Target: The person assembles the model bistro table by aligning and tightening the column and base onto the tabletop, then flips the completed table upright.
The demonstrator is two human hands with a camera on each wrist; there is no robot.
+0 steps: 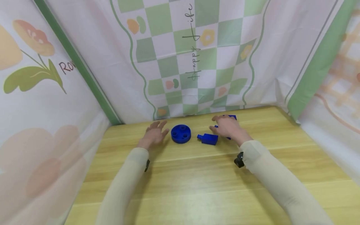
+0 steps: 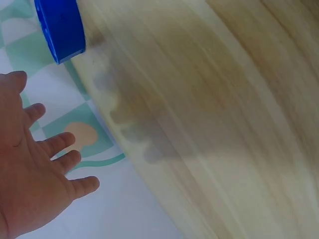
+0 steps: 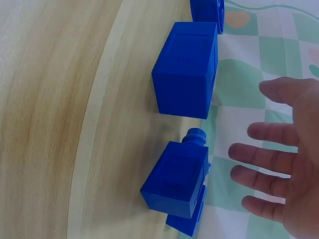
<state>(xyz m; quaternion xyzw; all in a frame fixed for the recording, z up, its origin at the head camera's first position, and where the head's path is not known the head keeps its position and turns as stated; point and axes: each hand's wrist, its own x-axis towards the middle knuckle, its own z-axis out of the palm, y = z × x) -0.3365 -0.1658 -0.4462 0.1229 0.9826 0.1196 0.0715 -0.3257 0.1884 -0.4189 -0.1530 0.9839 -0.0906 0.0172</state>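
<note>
A round blue holder (image 1: 181, 137) with three round sockets lies on the table; its edge also shows in the left wrist view as a blue rim (image 2: 65, 30). Just left of it my left hand (image 1: 153, 135) hovers with spread fingers and holds nothing. To the right lies a blue bottle-shaped block (image 1: 209, 139) with a narrow neck. My right hand (image 1: 228, 126), fingers loosely extended, hangs over a second blue block (image 3: 174, 179), mostly hidden from the head view. Part of a third blue block (image 1: 232, 117) shows beyond that hand. Neither hand visibly touches a block.
The wooden table (image 1: 185, 181) ends at a printed cloth curtain (image 1: 171, 62) close behind the blue pieces. More cloth hangs on the left and right sides. A small black camera (image 1: 239, 160) sits at the right wrist.
</note>
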